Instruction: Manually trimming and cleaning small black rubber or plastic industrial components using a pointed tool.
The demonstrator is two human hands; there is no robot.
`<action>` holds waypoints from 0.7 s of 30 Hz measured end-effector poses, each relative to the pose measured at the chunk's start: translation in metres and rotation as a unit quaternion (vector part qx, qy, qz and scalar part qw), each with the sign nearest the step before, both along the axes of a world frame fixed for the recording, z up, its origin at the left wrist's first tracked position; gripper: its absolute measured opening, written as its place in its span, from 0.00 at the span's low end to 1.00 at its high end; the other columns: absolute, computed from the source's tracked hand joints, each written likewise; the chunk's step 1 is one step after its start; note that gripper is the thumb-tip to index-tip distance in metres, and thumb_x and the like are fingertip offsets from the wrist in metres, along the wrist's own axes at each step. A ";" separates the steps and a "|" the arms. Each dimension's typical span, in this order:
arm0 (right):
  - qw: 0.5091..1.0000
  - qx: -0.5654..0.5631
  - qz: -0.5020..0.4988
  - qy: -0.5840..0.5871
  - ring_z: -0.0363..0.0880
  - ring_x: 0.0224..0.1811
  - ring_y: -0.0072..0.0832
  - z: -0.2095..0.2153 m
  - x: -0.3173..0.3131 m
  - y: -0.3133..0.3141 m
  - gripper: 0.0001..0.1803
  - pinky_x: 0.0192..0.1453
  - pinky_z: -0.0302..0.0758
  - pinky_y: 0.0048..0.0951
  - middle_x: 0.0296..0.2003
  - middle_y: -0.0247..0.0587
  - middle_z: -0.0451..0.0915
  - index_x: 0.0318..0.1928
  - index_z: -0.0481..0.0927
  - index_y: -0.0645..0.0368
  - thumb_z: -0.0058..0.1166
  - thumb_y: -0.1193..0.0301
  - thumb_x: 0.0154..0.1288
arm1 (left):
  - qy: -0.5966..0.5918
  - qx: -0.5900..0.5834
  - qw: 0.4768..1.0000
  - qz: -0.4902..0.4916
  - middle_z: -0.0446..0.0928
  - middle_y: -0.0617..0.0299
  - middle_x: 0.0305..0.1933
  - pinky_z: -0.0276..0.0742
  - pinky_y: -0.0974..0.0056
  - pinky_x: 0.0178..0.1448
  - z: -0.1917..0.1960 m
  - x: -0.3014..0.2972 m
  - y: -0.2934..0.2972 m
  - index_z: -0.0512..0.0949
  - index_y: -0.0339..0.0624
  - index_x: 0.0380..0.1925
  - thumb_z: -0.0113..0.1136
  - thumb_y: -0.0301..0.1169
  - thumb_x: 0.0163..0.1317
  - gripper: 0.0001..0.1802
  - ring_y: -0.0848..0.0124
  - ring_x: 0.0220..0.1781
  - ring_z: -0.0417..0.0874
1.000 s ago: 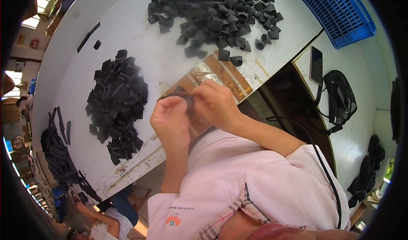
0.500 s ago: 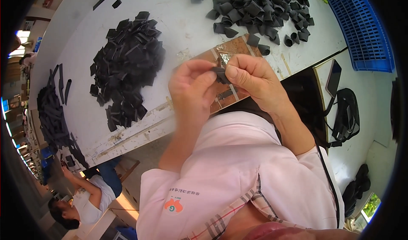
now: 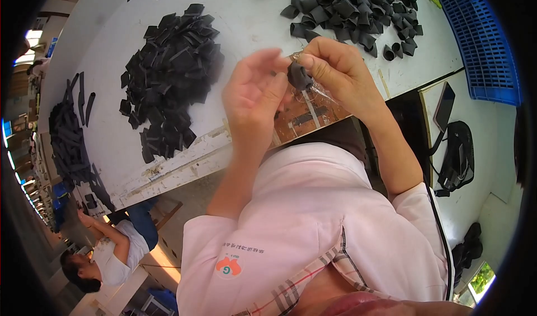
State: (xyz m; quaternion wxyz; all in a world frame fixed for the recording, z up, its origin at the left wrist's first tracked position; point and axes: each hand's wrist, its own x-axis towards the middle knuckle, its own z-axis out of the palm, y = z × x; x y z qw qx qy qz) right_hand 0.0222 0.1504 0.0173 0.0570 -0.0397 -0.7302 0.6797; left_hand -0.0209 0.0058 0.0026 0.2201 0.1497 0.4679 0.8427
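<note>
Between the thumb and fingers of my right hand (image 3: 338, 75) is a short black loop of fabric-like material (image 3: 300, 76), curled into a tube. My left hand (image 3: 251, 89) is just left of it, slightly blurred, its fingers spread and its thumb close to the loop's edge. Under both hands lies a brown board (image 3: 285, 120) with pale strips across it and some shiny clear film. To the left is a heap of flat black pieces (image 3: 173, 75). Beyond my right hand spreads a pile of similar black loops (image 3: 358, 14).
Long black strips (image 3: 67, 142) are heaped at the white table's (image 3: 240, 31) far left end. At right are a blue plastic crate (image 3: 475, 47), a phone (image 3: 444, 104) and a black mesh bag (image 3: 458, 156). Another person (image 3: 120, 246) sits at lower left.
Both hands have risen away from my body, toward the loop pile. My left fingers have opened off the black piece, which now shows as a rounded loop in my right hand.
</note>
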 end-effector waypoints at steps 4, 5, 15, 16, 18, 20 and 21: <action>0.968 0.150 -0.141 0.146 0.69 0.19 0.22 -0.002 0.011 -0.003 0.14 0.24 0.67 0.22 0.22 0.37 0.70 0.34 0.73 0.63 0.55 0.64 0.57 | 0.346 -0.150 0.921 0.101 0.75 0.61 0.33 0.71 0.72 0.36 0.009 -0.015 -0.002 0.74 0.36 0.41 0.56 0.20 0.53 0.14 0.74 0.30 0.75; 0.968 0.150 -0.140 0.146 0.69 0.19 0.22 0.000 0.014 -0.005 0.14 0.24 0.67 0.22 0.22 0.37 0.70 0.34 0.73 0.63 0.55 0.64 0.57 | 0.415 -0.159 0.894 0.060 0.75 0.61 0.33 0.71 0.72 0.36 0.011 -0.016 -0.004 0.76 0.37 0.38 0.58 0.20 0.51 0.12 0.73 0.30 0.75; 0.933 0.280 -0.116 0.196 0.70 0.22 0.32 0.009 0.015 -0.015 0.11 0.22 0.67 0.28 0.23 0.38 0.69 0.29 0.74 0.60 0.61 0.72 0.46 | 0.306 -0.098 0.938 0.127 0.74 0.61 0.31 0.70 0.74 0.37 0.001 -0.005 0.003 0.76 0.33 0.31 0.56 0.20 0.54 0.04 0.75 0.32 0.73; 0.927 0.283 -0.113 0.220 0.70 0.22 0.33 0.006 0.012 -0.013 0.09 0.23 0.67 0.28 0.23 0.39 0.69 0.28 0.73 0.61 0.60 0.74 0.46 | 0.307 -0.097 0.938 0.126 0.74 0.61 0.31 0.70 0.74 0.37 0.002 -0.004 0.004 0.76 0.33 0.31 0.56 0.20 0.54 0.04 0.75 0.32 0.73; 0.919 0.286 -0.114 0.248 0.70 0.23 0.33 -0.003 0.010 -0.013 0.08 0.23 0.67 0.29 0.23 0.39 0.69 0.28 0.73 0.61 0.59 0.76 0.47 | 0.292 -0.123 0.943 0.096 0.74 0.61 0.33 0.69 0.74 0.37 0.005 -0.003 0.005 0.76 0.34 0.32 0.56 0.20 0.55 0.05 0.75 0.32 0.73; 0.917 0.252 -0.147 0.272 0.70 0.23 0.34 -0.019 0.012 -0.017 0.07 0.24 0.66 0.29 0.22 0.40 0.68 0.28 0.73 0.61 0.57 0.77 0.48 | 0.335 -0.136 0.927 0.100 0.74 0.61 0.33 0.69 0.74 0.37 0.006 -0.002 0.007 0.76 0.35 0.33 0.56 0.21 0.54 0.05 0.75 0.32 0.73; 0.916 0.252 -0.149 0.274 0.70 0.23 0.34 -0.020 0.011 -0.017 0.07 0.24 0.66 0.29 0.22 0.40 0.68 0.28 0.73 0.61 0.57 0.77 0.48 | 0.374 -0.150 0.909 0.105 0.74 0.61 0.34 0.69 0.74 0.37 0.006 -0.002 0.007 0.76 0.35 0.33 0.57 0.21 0.54 0.05 0.75 0.31 0.73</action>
